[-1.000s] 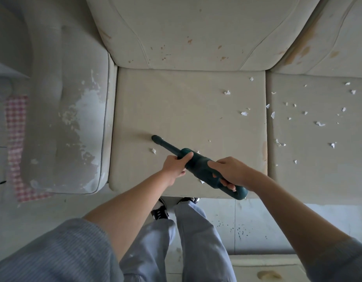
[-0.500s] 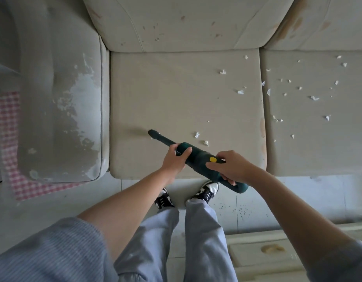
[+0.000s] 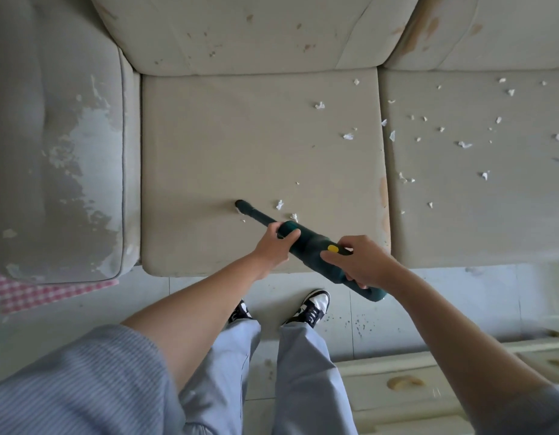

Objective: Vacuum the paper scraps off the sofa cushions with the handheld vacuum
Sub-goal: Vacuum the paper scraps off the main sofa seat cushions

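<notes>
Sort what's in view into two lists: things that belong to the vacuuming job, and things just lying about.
Job:
handheld vacuum, held by left hand and right hand
paper scraps
seat cushions

Lying about:
checked cloth under the armrest
pale cabinet with a handle
sneakers on the floor

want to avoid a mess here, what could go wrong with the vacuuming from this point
1. The nozzle sits by one scrap while two scraps lie beside the tube; a sideways sweep might scatter them.
2. Several bits lie near the gap between cushions and could slip in.
3. The right hand grips by the yellow button and could bump it.
</notes>
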The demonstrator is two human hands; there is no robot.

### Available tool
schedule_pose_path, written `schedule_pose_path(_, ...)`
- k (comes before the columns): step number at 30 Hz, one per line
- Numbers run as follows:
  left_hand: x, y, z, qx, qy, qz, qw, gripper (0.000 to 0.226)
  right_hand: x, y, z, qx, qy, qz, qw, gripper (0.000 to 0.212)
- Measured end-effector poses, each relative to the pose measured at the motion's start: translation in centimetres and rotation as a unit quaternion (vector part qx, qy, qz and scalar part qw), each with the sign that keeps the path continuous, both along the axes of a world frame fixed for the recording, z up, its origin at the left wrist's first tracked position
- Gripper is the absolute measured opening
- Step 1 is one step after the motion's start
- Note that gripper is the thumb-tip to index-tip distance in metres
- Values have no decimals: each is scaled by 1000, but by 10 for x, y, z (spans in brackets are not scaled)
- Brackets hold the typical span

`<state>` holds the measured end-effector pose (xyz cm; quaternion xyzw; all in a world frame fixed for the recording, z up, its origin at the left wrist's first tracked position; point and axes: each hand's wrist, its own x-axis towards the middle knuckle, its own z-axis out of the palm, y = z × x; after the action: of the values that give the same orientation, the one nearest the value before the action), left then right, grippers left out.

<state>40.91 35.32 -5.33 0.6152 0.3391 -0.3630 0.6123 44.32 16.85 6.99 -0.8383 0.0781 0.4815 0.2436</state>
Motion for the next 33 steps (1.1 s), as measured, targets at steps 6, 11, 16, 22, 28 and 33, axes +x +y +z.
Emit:
schedule_pose_path(6,-12,-34,0,1,29,-13,1000,48,-2,-46,2,-2,5,9,1000,37)
schedule_pose_path(11,-34,-18,-8,7,62,-10,998,49,-18,-37,-12,16,21,25,999,40)
schedule_pose_path(16,-34,-30,-5,-21,48,-24,998,52,-27,-55,-13,10,9,10,1000,36)
schedule_pose_path(22,-17,-65,-2,-31,-24,4,999,44,-23,-84,-9,21,-12,-44,999,32)
schedule_pose_path(28,-6,-99,-6,-30,-15,-2,999,55,-22,-106,-9,19,-17,-72,997,32)
schedule_pose_path(33,-12,-113,-14,-32,-16,6,999,51,-27,-120,-8,11,-7,-71,997,32)
